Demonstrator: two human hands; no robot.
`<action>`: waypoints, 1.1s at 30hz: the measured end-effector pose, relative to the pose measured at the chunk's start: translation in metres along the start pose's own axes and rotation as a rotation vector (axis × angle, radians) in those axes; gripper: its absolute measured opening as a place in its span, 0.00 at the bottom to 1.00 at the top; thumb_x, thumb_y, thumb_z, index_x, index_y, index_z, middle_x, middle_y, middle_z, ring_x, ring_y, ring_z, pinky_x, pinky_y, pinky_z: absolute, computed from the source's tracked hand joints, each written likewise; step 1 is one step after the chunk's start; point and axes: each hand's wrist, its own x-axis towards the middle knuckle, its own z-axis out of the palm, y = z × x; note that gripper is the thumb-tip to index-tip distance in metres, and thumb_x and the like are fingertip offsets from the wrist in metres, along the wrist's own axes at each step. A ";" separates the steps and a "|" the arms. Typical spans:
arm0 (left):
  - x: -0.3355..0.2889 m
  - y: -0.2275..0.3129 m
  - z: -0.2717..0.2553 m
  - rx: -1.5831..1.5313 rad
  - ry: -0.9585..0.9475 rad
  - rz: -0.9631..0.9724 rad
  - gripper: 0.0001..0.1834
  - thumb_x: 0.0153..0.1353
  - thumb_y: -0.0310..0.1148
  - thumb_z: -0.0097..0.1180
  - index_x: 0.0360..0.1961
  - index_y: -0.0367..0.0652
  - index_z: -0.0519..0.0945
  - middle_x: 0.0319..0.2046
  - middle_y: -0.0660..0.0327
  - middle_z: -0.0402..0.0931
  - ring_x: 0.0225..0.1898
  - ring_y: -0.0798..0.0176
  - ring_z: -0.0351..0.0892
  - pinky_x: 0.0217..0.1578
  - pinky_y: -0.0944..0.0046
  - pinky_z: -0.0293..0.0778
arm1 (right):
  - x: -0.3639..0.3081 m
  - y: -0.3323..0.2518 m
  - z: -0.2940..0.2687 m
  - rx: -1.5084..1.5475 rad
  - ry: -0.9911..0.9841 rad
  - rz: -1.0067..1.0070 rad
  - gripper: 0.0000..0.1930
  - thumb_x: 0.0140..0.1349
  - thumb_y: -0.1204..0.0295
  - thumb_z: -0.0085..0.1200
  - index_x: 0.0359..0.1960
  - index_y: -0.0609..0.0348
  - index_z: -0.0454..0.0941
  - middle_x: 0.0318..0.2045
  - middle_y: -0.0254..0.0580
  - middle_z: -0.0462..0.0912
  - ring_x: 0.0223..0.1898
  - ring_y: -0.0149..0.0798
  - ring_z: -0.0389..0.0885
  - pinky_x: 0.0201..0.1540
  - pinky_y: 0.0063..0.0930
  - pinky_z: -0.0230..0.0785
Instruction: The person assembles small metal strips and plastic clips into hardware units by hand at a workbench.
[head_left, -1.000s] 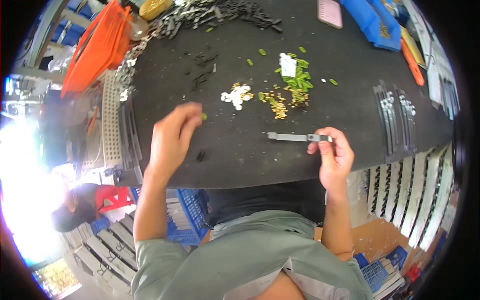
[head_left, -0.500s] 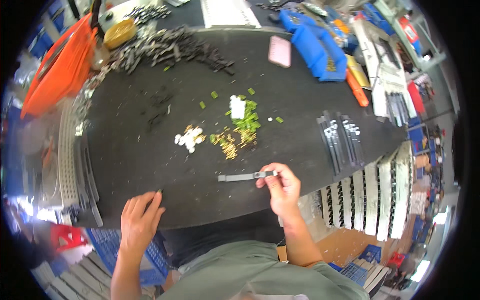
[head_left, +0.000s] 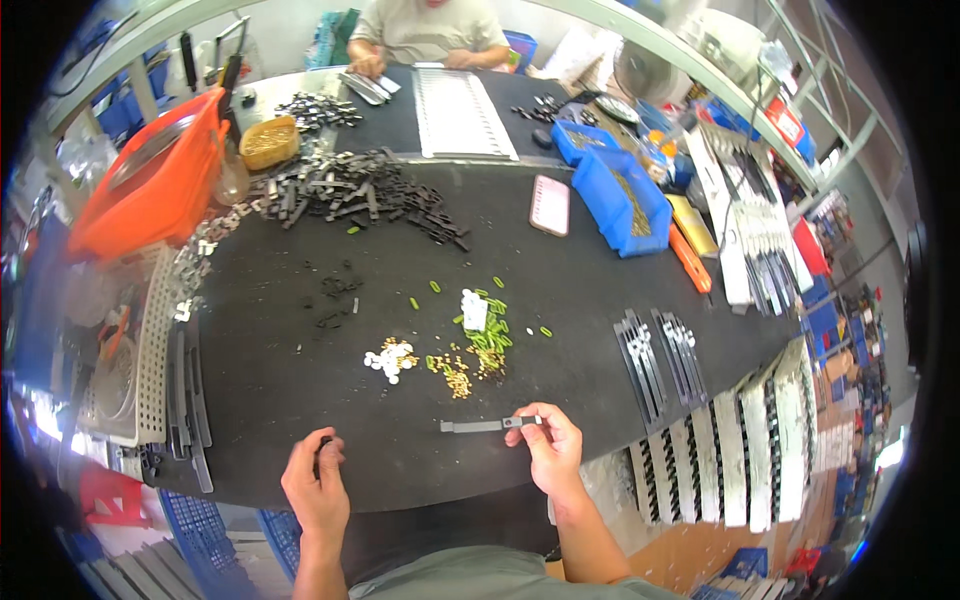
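Note:
My right hand (head_left: pixel 550 455) pinches one end of a flat grey metal strip (head_left: pixel 475 427), which points left above the black tabletop. A dark fitting (head_left: pixel 514 423) sits on the strip beside my fingertips. Off to the left, my left hand (head_left: pixel 318 485) is closed, with a small black piece (head_left: pixel 325 442) between thumb and fingers; its exact shape is hidden. Beyond the strip lie small brass pins (head_left: pixel 457 384), white round pieces (head_left: pixel 389 360) and green oblong rings (head_left: pixel 490 345). A white block-like piece (head_left: pixel 474 311) rests among the green rings.
Black clips (head_left: pixel 350 190) are heaped at the far left, near an orange bin (head_left: pixel 150 190). Blue bins (head_left: pixel 625 205) and a pink phone-like slab (head_left: pixel 550 205) stand far right. Grey strips (head_left: pixel 640 365) lie at right. Another person (head_left: pixel 430 35) works across the table.
The view has tilted up, bringing the person across the table into sight. My left hand has moved rightward, its fingers now curled around the black piece. My right hand still holds the strip.

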 end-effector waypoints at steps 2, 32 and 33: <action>-0.004 -0.002 0.000 -0.350 -0.156 -0.290 0.08 0.72 0.26 0.56 0.47 0.33 0.83 0.38 0.52 0.85 0.35 0.61 0.87 0.36 0.64 0.81 | -0.002 -0.003 0.000 -0.011 0.030 0.004 0.08 0.72 0.81 0.52 0.50 0.68 0.77 0.41 0.43 0.83 0.37 0.35 0.85 0.45 0.31 0.81; -0.001 0.046 0.053 -0.308 -0.512 0.068 0.21 0.61 0.25 0.68 0.56 0.38 0.83 0.38 0.53 0.84 0.34 0.59 0.85 0.36 0.63 0.78 | 0.004 -0.011 0.001 -0.017 -0.013 -0.006 0.07 0.73 0.77 0.55 0.48 0.67 0.77 0.38 0.41 0.83 0.34 0.32 0.84 0.40 0.29 0.80; -0.002 0.047 0.051 -0.293 -0.504 0.059 0.21 0.61 0.25 0.68 0.56 0.38 0.83 0.38 0.53 0.84 0.34 0.59 0.85 0.36 0.63 0.78 | 0.005 -0.011 0.002 -0.024 -0.023 -0.003 0.07 0.73 0.78 0.55 0.48 0.67 0.77 0.38 0.41 0.83 0.34 0.32 0.83 0.40 0.28 0.79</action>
